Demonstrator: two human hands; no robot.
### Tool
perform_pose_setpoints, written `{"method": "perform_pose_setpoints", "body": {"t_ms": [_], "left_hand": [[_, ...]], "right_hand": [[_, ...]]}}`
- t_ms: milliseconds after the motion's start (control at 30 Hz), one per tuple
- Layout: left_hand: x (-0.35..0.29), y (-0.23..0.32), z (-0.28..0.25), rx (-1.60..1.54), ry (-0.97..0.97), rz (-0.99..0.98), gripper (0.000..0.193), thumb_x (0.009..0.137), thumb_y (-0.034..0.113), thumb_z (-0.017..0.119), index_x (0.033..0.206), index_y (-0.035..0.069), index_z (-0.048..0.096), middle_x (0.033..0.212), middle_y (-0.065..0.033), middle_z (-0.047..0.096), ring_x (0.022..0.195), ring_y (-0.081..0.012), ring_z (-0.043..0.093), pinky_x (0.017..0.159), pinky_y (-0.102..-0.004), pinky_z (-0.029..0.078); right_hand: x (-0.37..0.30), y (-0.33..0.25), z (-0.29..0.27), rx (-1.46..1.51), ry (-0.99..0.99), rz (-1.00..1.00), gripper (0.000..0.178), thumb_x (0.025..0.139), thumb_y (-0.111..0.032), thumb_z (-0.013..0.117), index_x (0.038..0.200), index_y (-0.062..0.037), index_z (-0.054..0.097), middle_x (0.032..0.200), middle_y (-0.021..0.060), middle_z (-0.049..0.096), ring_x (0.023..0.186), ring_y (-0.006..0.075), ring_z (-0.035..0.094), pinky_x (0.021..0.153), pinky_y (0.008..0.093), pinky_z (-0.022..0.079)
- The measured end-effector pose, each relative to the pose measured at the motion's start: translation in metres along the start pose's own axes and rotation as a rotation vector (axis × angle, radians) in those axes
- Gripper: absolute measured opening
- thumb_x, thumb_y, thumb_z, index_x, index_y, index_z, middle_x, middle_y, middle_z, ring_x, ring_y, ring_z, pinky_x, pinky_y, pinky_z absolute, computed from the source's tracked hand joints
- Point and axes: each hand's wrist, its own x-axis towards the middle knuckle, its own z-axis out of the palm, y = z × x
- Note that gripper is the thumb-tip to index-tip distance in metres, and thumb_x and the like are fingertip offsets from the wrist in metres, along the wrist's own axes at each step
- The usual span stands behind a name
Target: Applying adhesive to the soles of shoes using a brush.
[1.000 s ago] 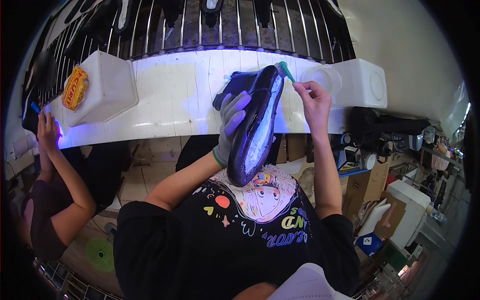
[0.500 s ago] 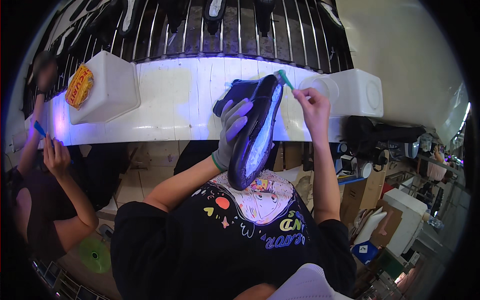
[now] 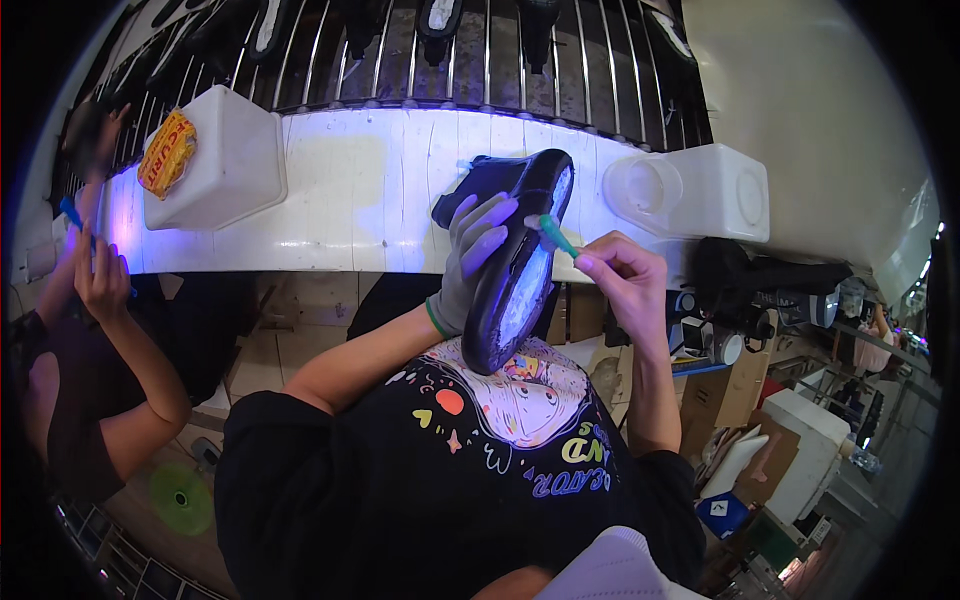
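Observation:
A black boot (image 3: 486,325) is tilted in front of me with its underside up, its far end over the white table and its near end by my shirt. The middle of its underside is a whitish strip, edged by black. My left hand (image 3: 468,262), in a grey glove with a green cuff, is wrapped round the boot's left side. My bare right hand (image 3: 628,278) pinches a small green-handled brush (image 3: 560,238). The brush's pale tip is at the edge of the boot's underside, close to my gloved fingertips.
A translucent round tub (image 3: 642,190) stands beside a white container (image 3: 738,195) at the right. Leftward, a yellow packet (image 3: 167,154) lies on a white box (image 3: 232,180). A rack of metal bars (image 3: 487,60) carries several shoes beyond the table (image 3: 340,215). A co-worker's hand (image 3: 103,280) holds a blue-handled tool.
My right hand has brought the brush nearer to me, from the boot's far end to the edge beside my gloved fingers. My left hand keeps its hold on the boot.

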Motion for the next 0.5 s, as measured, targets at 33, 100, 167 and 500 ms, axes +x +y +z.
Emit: {"method": "perform_pose_setpoints", "body": {"t_ms": [33, 100, 167, 500], "left_hand": [[0.001, -0.001, 0.000, -0.003, -0.010, 0.003, 0.075, 0.074, 0.016, 0.077, 0.132, 0.008, 0.030, 0.132, -0.0208, 0.046, 0.121, -0.0391, 0.049, 0.105, -0.0572, 0.029], [0.002, -0.001, 0.000, -0.012, -0.008, -0.004, 0.075, 0.074, 0.017, 0.077, 0.132, 0.009, 0.030, 0.132, -0.0207, 0.046, 0.121, -0.0391, 0.049, 0.105, -0.0572, 0.029], [0.001, -0.002, -0.001, -0.019, -0.006, -0.013, 0.075, 0.074, 0.017, 0.077, 0.131, 0.009, 0.030, 0.133, -0.0207, 0.045, 0.121, -0.0391, 0.049, 0.105, -0.0572, 0.029], [0.002, -0.011, -0.008, -0.037, -0.113, -0.048, 0.083, 0.073, 0.018, 0.080, 0.138, 0.007, 0.029, 0.132, -0.0205, 0.047, 0.120, -0.0369, 0.049, 0.105, -0.0530, 0.030]], "right_hand": [[-0.002, -0.007, -0.001, -0.044, -0.029, 0.025, 0.009, 0.082, -0.005, 0.071, 0.081, 0.0031, 0.068, 0.077, 0.0039, 0.063, 0.064, 0.0049, 0.050, 0.055, 0.0214, 0.036], [-0.004, -0.016, 0.003, -0.081, -0.044, -0.052, 0.009, 0.082, -0.004, 0.072, 0.081, 0.0033, 0.068, 0.077, 0.0050, 0.064, 0.066, 0.0066, 0.053, 0.057, 0.0217, 0.039], [-0.007, -0.027, 0.007, -0.118, -0.062, -0.127, 0.009, 0.081, -0.004, 0.072, 0.080, 0.0034, 0.068, 0.077, 0.0061, 0.064, 0.068, 0.0082, 0.057, 0.059, 0.0220, 0.042], [-0.018, -0.037, 0.011, -0.150, -0.137, -0.208, 0.008, 0.081, -0.006, 0.072, 0.080, 0.0014, 0.069, 0.073, 0.0048, 0.064, 0.066, 0.0098, 0.059, 0.059, 0.0238, 0.047]]}}
